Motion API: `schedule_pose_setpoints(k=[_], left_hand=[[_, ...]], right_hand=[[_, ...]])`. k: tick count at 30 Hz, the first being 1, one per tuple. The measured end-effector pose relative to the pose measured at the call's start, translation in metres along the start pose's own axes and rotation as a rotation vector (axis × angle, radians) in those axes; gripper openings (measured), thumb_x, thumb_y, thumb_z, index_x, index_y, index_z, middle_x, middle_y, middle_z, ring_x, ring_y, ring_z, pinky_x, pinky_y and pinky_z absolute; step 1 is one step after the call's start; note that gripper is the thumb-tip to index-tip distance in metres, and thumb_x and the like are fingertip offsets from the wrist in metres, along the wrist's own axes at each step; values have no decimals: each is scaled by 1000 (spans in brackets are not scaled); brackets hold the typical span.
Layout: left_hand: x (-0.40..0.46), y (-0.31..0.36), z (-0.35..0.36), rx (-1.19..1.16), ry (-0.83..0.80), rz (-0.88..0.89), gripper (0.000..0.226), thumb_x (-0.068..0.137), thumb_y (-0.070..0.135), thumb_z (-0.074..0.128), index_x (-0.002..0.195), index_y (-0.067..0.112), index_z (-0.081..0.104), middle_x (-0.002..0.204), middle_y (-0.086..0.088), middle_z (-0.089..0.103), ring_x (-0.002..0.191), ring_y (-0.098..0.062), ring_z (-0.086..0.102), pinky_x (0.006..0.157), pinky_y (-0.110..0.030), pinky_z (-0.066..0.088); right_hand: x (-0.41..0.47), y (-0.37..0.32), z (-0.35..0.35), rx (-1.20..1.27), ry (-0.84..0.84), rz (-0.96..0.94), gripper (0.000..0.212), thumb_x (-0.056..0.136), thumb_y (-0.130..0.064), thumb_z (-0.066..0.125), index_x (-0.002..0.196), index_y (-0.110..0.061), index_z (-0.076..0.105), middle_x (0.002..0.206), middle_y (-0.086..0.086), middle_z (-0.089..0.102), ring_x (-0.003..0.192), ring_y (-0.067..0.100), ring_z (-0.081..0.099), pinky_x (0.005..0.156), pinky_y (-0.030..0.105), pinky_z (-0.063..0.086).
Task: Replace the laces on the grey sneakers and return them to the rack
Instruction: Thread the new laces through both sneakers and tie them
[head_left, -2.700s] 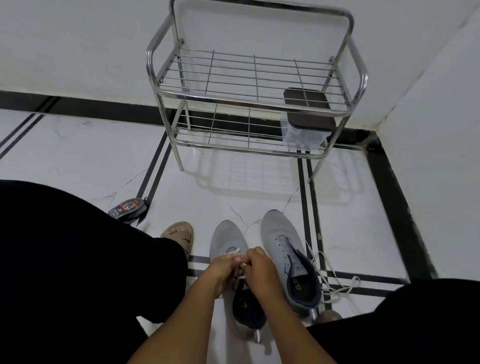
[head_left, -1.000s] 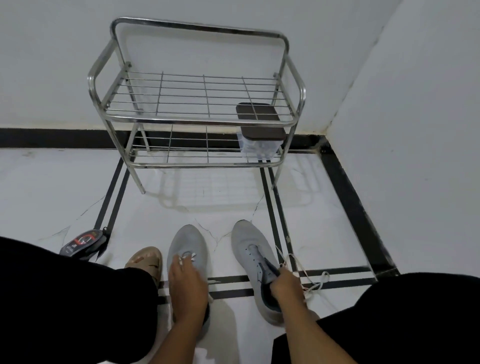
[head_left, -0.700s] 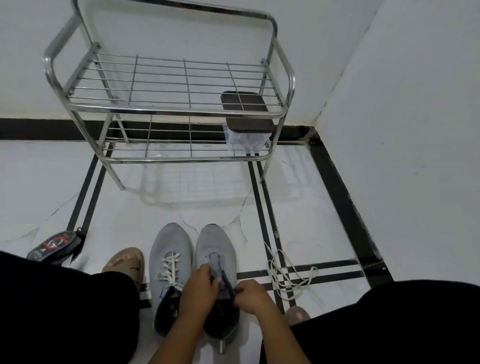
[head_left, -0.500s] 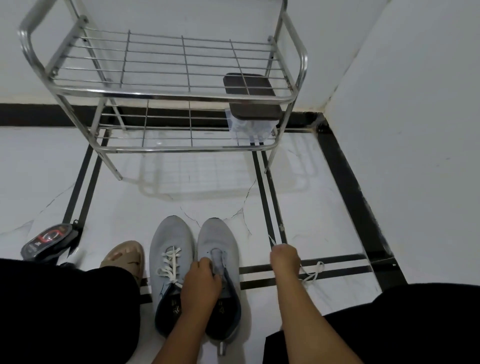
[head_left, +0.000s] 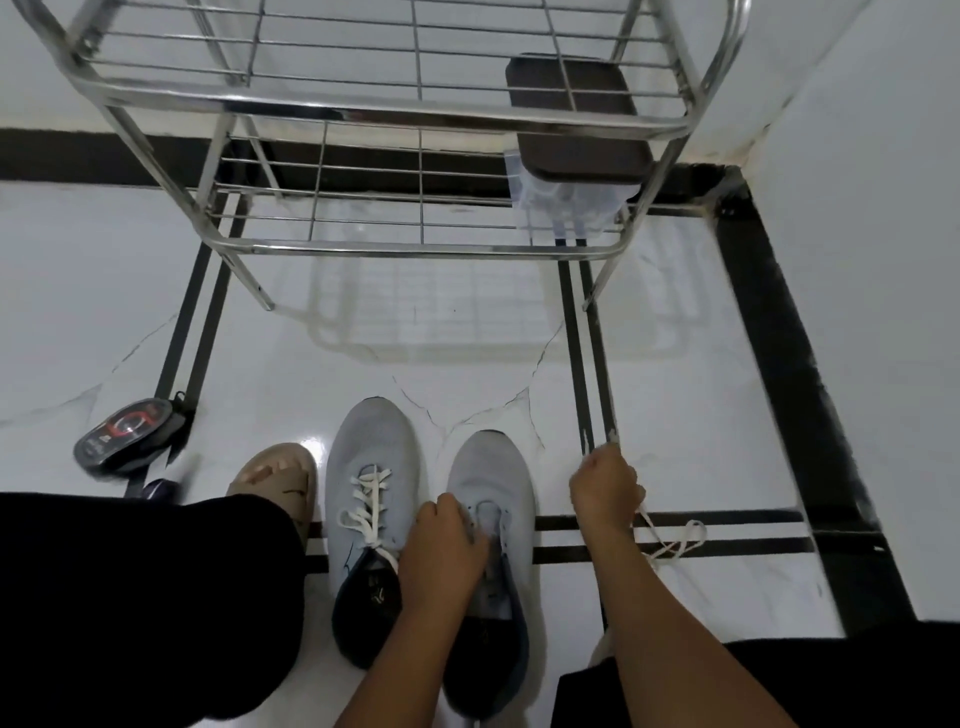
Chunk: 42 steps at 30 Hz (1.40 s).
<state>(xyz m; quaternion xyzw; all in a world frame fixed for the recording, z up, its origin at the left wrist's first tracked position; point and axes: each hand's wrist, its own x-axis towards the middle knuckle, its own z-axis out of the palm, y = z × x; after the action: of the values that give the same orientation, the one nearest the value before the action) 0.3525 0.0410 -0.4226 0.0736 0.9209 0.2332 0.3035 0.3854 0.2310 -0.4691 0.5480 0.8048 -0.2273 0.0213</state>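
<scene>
Left to right on the tiled floor (head_left: 130, 291):

- Small black pouch with red print (head_left: 124, 434) near the rack's left front leg, not in play.
- Tan sandal (head_left: 280, 475) on the person's foot, just beside the laced sneaker.
- Left grey sneaker (head_left: 371, 467): white lace already threaded and crossed over the tongue. Looks done.
- Right grey sneaker (head_left: 493, 478): eyelets bare, touching or almost touching the left one. Left hand (head_left: 441, 551) lies on its tongue and throat, fingers curled down on the upper, pinning it.
- Right hand (head_left: 605, 491) clenched on the loose white lace (head_left: 670, 540), which trails off to the floor on the right. One tip sticks up past the knuckles.

Handling: sneakers are light, knit upper soft, so it collapses if squeezed; better held by the heel collar or sole edge. Lace is limp and tangles easily; pinch close behind the stiff tip for threading, start at the toe-end eyelets.

Steel wire shoe rack (head_left: 363, 249) stands ahead against the wall, both tiers free of shoes. Clear plastic box with dark lid (head_left: 574, 150) sits at the right end of the lower tier; contents can't be made out.

Estimate: about half done, one shoe left to lace, then both go on the rack.
</scene>
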Motion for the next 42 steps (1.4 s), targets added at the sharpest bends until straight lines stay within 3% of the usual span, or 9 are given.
schedule_pose_setpoints(k=[3,6,9,13,18,23,29,38,42], left_hand=[[1,5,2,17,25,-9,40,91,56,48,102,17,51,105,-1,52,97,-22,56,81,-35,49],[0,8,2,28,32,-49,38,93,50,47,104,15,57,106,-4,56,97,-24,59,83,-36,50],[-3,12,-1,54,35,-56,35,95,41,44,101,13,66,102,-6,64,94,-25,62,76,-31,48],[-10,11,-6,44,14,-39,24,94,24,50,83,14,69,89,-6,70,85,-24,65,70,-30,47],[-26,4,-7,-6,39,-25,34,89,17,56,56,17,47,64,-4,55,67,-21,57,59,-29,36],[-30,5,-8,-48,17,23,21,91,22,56,77,15,70,81,-4,70,81,-20,66,71,-27,46],[-29,-2,-6,-85,3,67,19,89,21,58,79,13,72,81,-3,71,81,-19,65,72,-28,45],[-25,-8,0,-96,-27,100,17,87,22,60,79,15,74,78,-2,71,76,-15,65,67,-26,44],[-23,-11,1,-99,-16,99,16,87,21,60,78,17,73,76,1,70,75,-14,64,65,-26,42]], right_hand=[[-7,-36,-18,434,-67,-21,17,94,-6,48,102,-14,60,88,3,65,79,21,63,61,25,46],[-18,-67,-39,635,-224,-114,16,93,-11,57,98,-22,67,84,-3,67,65,13,65,59,24,50],[-47,-71,-40,552,-311,-174,10,90,-18,65,84,-22,71,77,-9,69,65,8,62,60,17,49],[-91,-39,-18,243,-388,-149,13,91,-20,62,95,-19,75,99,-1,73,92,16,66,82,25,50],[-112,-17,-10,63,-391,-172,17,89,-20,58,84,-22,74,95,1,72,86,17,64,73,24,48],[-118,-13,-5,121,-374,-75,13,87,-23,62,83,-21,75,95,-1,69,89,19,64,73,26,49],[-123,-9,0,362,-412,66,10,82,-17,72,74,-21,75,85,-1,73,87,19,67,82,32,55],[-125,-14,3,128,-340,66,16,88,-28,61,78,-22,71,85,-4,69,82,18,63,64,24,46],[-125,-12,6,125,-375,-75,17,88,-18,60,84,-22,76,90,-1,72,86,20,65,71,26,50]])
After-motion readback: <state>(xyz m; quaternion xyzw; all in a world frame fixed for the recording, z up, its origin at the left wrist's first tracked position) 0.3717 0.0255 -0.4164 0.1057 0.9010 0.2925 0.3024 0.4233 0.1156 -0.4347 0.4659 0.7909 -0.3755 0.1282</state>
